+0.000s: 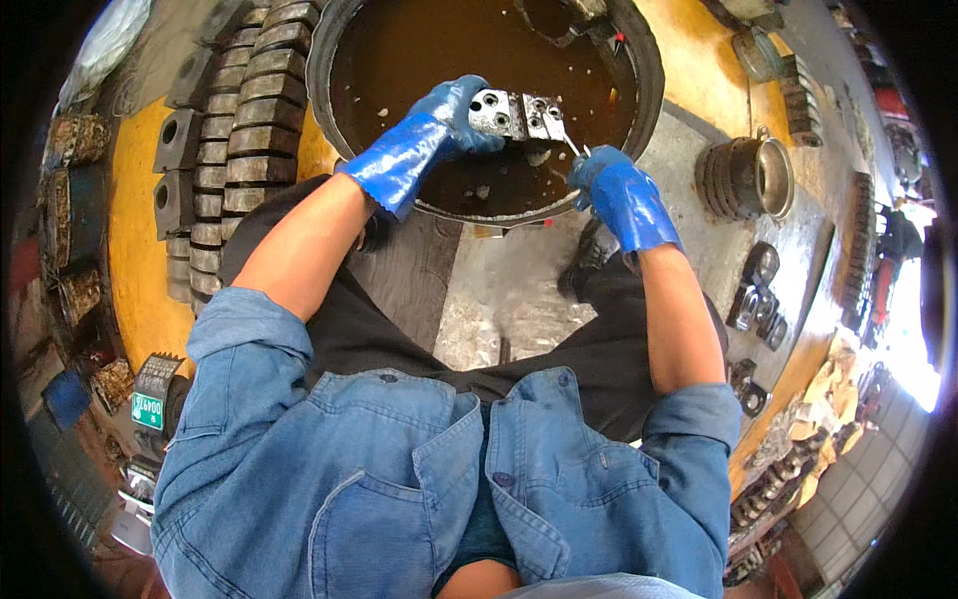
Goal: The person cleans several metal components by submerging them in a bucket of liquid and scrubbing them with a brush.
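Note:
My left hand, in a long blue rubber glove, is closed around the left end of a silvery metal block with round holes and a dark groove across it. The block is above brown liquid in a large round tub. My right hand, gloved the same way, grips a thin light-coloured tool. The tool's end is at the block's right part; its exact kind is too small to make out.
Stacked rows of dark metal blocks stand left of the tub. A ribbed metal cylinder stands on the right, with small dark metal parts nearer me. At the tub's far right, another metal part shows.

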`<move>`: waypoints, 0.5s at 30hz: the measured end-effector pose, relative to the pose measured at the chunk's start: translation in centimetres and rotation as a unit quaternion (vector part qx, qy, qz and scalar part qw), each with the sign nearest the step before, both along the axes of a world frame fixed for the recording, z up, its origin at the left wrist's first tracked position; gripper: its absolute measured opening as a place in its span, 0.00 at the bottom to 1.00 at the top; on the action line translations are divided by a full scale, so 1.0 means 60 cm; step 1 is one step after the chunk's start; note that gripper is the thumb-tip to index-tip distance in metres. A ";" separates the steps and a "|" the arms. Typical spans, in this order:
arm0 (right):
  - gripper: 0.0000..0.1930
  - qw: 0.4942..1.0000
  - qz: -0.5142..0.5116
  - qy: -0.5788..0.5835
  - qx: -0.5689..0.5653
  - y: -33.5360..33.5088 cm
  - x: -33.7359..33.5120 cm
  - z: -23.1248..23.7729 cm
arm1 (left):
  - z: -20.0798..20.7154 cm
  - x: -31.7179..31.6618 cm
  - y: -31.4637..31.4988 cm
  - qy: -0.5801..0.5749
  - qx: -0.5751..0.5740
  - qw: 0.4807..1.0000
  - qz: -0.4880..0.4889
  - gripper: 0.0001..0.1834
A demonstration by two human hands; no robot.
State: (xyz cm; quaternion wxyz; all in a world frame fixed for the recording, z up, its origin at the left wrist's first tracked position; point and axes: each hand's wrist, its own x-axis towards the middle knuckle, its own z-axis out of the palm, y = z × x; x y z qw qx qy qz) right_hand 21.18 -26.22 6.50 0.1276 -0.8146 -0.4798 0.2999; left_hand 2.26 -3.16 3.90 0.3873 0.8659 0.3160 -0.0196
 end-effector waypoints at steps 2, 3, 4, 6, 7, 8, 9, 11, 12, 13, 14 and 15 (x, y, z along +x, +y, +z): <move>0.12 0.997 -0.010 0.024 -0.077 0.023 0.006 0.021 | -0.005 -0.004 0.005 -0.007 -0.010 1.000 0.005 0.46; 0.11 0.989 0.001 0.034 -0.142 0.044 0.024 0.023 | -0.004 -0.006 0.000 -0.011 -0.002 1.000 0.005 0.47; 0.11 0.990 0.019 0.020 -0.137 0.037 0.027 0.028 | 0.006 -0.005 -0.005 -0.002 -0.001 1.000 0.009 0.48; 0.12 0.991 0.058 -0.014 -0.121 0.040 0.031 0.045 | 0.001 -0.004 0.001 -0.018 0.003 1.000 0.019 0.50; 0.12 0.989 0.070 -0.055 -0.117 0.044 0.016 0.063 | 0.002 -0.004 0.002 -0.026 0.004 0.999 0.023 0.50; 0.12 0.992 0.022 0.002 -0.120 0.034 0.010 0.067 | 0.003 -0.006 0.001 0.000 -0.013 1.000 0.010 0.53; 0.12 0.991 -0.021 0.059 -0.118 0.030 0.007 0.062 | 0.001 -0.008 0.000 -0.005 0.004 1.000 0.019 0.54; 0.11 0.988 -0.052 0.086 -0.118 0.041 0.013 0.040 | -0.003 -0.010 -0.002 -0.008 0.039 0.999 0.022 0.55; 0.11 0.990 -0.040 0.059 -0.123 0.043 0.019 0.011 | -0.026 -0.014 0.004 -0.020 0.041 0.999 0.022 0.55; 0.11 0.994 -0.028 0.047 -0.098 0.018 0.027 -0.008 | -0.020 -0.014 0.002 -0.016 0.021 1.000 0.015 0.55; 0.12 0.997 -0.011 0.033 -0.072 0.002 0.038 -0.030 | -0.013 -0.014 0.005 -0.012 0.000 1.000 0.008 0.55; 0.12 0.999 0.005 0.019 -0.048 -0.017 0.046 -0.051 | -0.007 -0.015 0.004 -0.010 -0.019 1.000 0.001 0.54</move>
